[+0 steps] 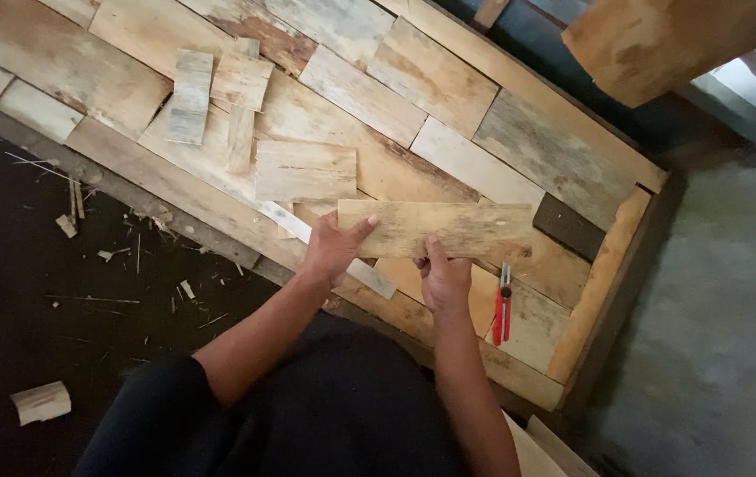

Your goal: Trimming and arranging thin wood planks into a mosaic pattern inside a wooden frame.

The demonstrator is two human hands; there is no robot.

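Nearest us, our dark-clothed lap and forearms lead to the work. Our left hand grips the left end of a pale wooden plank, thumb on top, fingers closed beneath. Our right hand pinches its lower edge near the middle, thumb up on the face. The plank lies level over the patchwork wooden panel. Red-handled pliers rest just right of our right hand. A flat metal strip, perhaps a ruler, passes under our left hand.
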